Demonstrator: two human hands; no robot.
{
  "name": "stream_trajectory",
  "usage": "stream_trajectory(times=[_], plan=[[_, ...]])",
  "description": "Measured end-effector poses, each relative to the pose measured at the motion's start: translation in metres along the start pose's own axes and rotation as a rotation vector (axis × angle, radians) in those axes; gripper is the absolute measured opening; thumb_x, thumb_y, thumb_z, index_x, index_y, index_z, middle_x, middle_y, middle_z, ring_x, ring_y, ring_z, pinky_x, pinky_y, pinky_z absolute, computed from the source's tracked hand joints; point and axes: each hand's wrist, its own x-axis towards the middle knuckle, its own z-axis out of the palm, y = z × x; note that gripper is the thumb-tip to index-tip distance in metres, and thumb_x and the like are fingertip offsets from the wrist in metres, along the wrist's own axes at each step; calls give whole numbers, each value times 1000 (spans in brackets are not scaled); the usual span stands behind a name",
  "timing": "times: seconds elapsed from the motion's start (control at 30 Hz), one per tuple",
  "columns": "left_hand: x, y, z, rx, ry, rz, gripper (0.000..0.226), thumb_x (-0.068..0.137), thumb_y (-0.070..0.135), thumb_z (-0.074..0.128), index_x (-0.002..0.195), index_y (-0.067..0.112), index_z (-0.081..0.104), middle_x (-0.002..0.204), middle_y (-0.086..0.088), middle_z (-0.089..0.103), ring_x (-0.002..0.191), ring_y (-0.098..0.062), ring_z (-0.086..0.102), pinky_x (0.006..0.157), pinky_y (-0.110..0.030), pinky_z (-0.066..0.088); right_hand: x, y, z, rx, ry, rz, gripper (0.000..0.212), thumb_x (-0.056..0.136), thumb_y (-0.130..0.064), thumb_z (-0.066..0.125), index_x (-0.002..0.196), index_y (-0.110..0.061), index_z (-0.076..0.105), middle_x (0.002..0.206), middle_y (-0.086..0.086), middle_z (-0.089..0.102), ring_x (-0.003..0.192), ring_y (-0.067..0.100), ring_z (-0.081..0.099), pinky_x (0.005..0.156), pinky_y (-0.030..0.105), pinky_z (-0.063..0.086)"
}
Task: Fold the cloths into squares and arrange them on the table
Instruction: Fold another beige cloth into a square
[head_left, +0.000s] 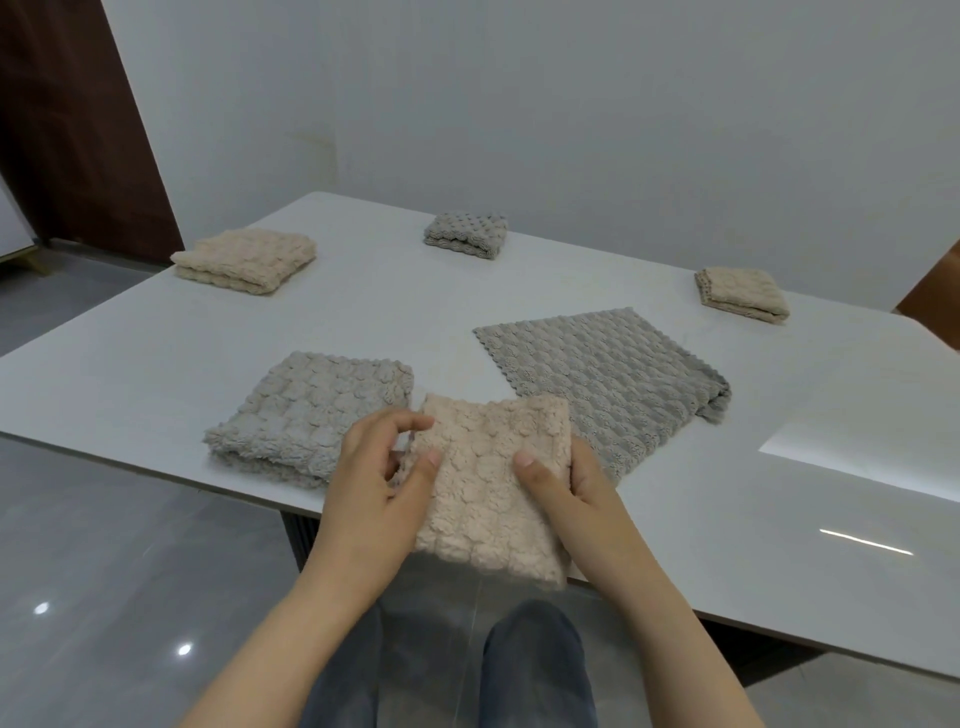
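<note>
Up close, left hand (379, 467) and right hand (566, 488) pinched the pink cloth (488, 483) over the tabletop's (363, 322) near edge, thumbs on top, fingers curled under. Four folded cloths (306, 415) were placed; the grey cloth (602, 384) looked half-folded.

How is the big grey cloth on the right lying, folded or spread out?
Spread. The big grey cloth lies flat and thin on the table, wider than the folded grey cloth behind it, only its right corner bunched.
</note>
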Motion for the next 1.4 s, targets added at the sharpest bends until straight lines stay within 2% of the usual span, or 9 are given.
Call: stream_trajectory(times=[0.13,0.23,0.33,0.53,0.73,0.9,1.03,1.13,1.4], plan=[[-2,-7,0,-11,3,-112,17,86,22,63,98,33,56,96,3,53,68,-6,52,63,-19,37,-1,2,2,-41,2,41,42,88,-31,66,123,-38,43,106,-11,67,87,-1,68,68,12,53],[-6,-8,-2,13,-43,-141,25,87,24,63,108,31,51,116,3,52,83,-3,58,68,-10,40,-2,4,3,-71,51,42,53,88,-29,66,132,-38,37,109,-13,63,92,1,66,67,8,51],[-9,-4,-5,89,-94,-114,36,89,27,59,123,28,46,121,3,46,93,9,48,71,3,35,-2,6,3,-73,81,46,57,87,-27,67,136,-33,37,108,-11,63,92,1,64,66,7,50],[-17,3,-5,139,-217,-122,40,88,28,61,125,33,46,120,6,34,96,1,44,76,2,30,-5,3,2,-108,62,22,57,87,-24,68,134,-35,38,101,-15,61,77,-16,61,58,1,44],[-20,12,0,73,-213,-106,41,73,29,77,110,32,61,121,12,41,96,14,43,72,8,32,-17,1,-16,-129,65,-36,58,86,-28,69,130,-52,40,113,-7,65,96,1,65,76,18,55],[-22,37,19,68,-237,-21,43,75,28,76,114,36,60,120,20,38,97,21,42,74,7,34,-29,-8,-48,-179,94,-102,59,87,-32,66,132,-58,36,124,-24,56,112,-9,55,86,13,50],[-21,61,50,39,-296,15,46,76,33,74,118,36,59,127,18,36,106,11,47,89,-10,44,-39,-10,-88,-295,137,-127,55,90,-35,60,135,-57,38,136,-33,43,122,-16,42,103,17,41],[-23,78,80,25,-358,30,50,77,36,73,124,33,57,132,17,32,110,5,47,97,-21,45,-47,-6,-120,-388,195,-144,40,92,-30,58,126,-50,53,125,-35,47,110,-25,42,91,6,38],[-32,111,169,16,-520,95,52,81,35,69,130,26,53,140,13,23,99,6,46,93,-18,43,-62,18,-199,-519,386,-37,29,92,-22,59,118,-34,63,122,-11,54,100,-4,50,78,5,35]])
